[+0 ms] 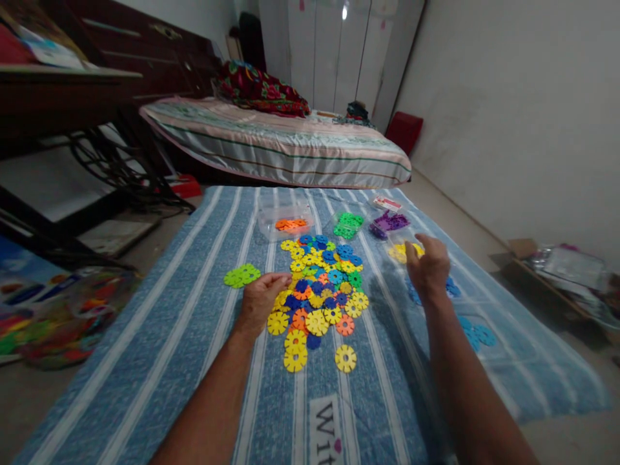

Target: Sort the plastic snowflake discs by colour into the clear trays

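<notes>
A heap of flat, toothed plastic discs [320, 290] in yellow, blue, orange and green lies on a blue striped cloth [184, 336]. My left hand [261, 298] rests at the heap's left edge, fingers curled onto the discs. My right hand [429, 265] hovers right of the heap, fingers bent down over a small pile of yellow discs [402, 252]. Sorted piles lie further back: orange discs [290, 224] in a clear tray, dark green discs [349, 225], purple discs [389, 223]. A lime green pile [241, 275] lies to the left and blue discs [477, 332] lie to the right.
A bed [276, 145] with a striped cover stands behind the cloth. A dark table frame [62, 123] is at the left, above a bag of coloured toys [68, 316] on the floor. White wardrobe doors [334, 51] are at the back. Clutter lies by the right wall [566, 268].
</notes>
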A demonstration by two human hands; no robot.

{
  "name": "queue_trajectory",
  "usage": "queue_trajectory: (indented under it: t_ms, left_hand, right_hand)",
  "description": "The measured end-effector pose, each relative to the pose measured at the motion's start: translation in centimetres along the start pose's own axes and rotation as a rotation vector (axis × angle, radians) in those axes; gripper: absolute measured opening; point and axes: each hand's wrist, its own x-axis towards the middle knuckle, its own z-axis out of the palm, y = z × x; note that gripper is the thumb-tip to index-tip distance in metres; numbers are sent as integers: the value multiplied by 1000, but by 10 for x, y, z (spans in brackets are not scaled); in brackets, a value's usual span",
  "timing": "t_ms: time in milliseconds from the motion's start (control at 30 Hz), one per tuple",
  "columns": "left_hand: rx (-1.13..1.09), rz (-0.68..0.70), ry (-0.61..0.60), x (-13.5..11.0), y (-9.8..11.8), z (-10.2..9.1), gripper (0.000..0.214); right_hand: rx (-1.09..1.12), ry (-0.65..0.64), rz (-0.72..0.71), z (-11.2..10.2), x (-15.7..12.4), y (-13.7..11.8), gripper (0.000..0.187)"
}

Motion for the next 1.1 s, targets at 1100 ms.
queue_trajectory:
  t_ms: [1100]
  left_hand:
    - [-4,10,2,-1,-4,1,36]
  right_hand:
    - [313,-656,23,12,-108,-14,25]
